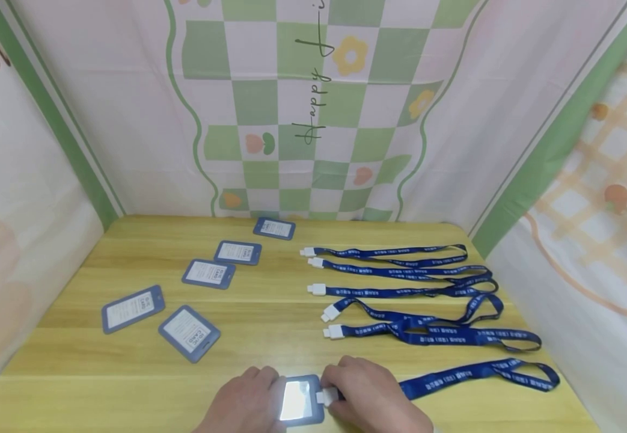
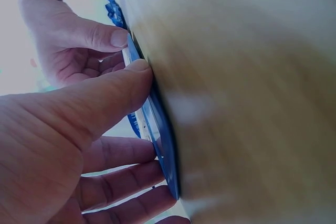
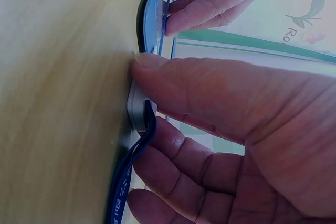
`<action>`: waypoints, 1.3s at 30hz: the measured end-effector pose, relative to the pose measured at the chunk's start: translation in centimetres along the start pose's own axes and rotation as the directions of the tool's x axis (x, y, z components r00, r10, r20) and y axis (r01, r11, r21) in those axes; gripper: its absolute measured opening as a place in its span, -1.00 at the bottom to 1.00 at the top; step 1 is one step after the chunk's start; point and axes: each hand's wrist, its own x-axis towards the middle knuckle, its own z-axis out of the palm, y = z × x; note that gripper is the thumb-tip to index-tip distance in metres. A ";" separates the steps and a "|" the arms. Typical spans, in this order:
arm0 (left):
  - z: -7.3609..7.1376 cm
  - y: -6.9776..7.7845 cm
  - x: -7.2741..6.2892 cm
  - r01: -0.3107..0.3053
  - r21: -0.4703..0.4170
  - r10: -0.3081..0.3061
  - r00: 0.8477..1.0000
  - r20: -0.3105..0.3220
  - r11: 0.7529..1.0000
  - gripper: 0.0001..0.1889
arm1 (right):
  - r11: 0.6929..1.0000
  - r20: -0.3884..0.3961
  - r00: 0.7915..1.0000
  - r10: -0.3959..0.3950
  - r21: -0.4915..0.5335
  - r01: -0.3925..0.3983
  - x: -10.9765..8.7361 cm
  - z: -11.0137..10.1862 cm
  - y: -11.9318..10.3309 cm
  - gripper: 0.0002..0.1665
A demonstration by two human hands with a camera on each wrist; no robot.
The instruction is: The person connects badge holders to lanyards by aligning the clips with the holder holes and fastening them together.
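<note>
Near the front edge of the table, my left hand [image 1: 244,402] grips a blue ID card holder [image 1: 317,412] by its left side. In the left wrist view the thumb lies on one face of the card holder [image 2: 167,148], with fingers along the other edge. My right hand [image 1: 374,398] pinches the white plastic clip [image 1: 326,396] of a dark blue lanyard [image 1: 443,380] between thumb and fingers. The clip's tip meets the holder's slotted end. From the right wrist view, the strap [image 3: 123,174] trails away below the clip [image 3: 137,109], close over the wood.
Several more blue card holders [image 1: 190,334] lie face up on the left half of the wooden table [image 1: 259,313]. On the right, several lanyards [image 1: 400,293] stretch out in rows, white clips pointing left. Patterned cloth [image 1: 302,108] hangs behind and along both sides.
</note>
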 end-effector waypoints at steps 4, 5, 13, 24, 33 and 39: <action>0.1 0.0 0.0 -0.001 -0.001 0.001 1.000 -0.004 1.000 -0.54 | 1.000 0.006 1.000 0.009 0.012 -0.009 0.1 0.0 0.0 -0.74; 0.1 0.0 0.0 -0.001 -0.001 0.001 1.000 -0.003 1.000 -0.54 | 1.000 0.009 1.000 0.013 0.015 -0.014 0.1 0.0 0.0 -0.74; 0.1 0.0 0.0 0.005 0.004 -0.005 1.000 0.005 1.000 -0.52 | 0.999 0.026 0.998 0.049 0.019 -0.049 0.1 -0.3 0.0 -0.71; 0.0 0.2 0.0 0.006 0.032 -0.006 1.000 0.012 0.999 -0.52 | 1.000 -0.026 1.000 0.015 -0.017 -0.016 -0.1 -1.1 0.2 -0.67; -0.1 0.1 0.0 0.008 0.025 -0.008 0.999 0.032 1.000 -0.51 | 0.985 -0.251 0.964 -0.085 -0.170 0.043 0.1 -1.7 0.8 -0.59; 0.0 0.0 -0.1 -0.006 0.020 0.005 1.000 0.025 1.000 -0.50 | 0.975 -0.369 0.926 -0.076 -0.220 -0.008 0.7 -1.9 1.0 -0.56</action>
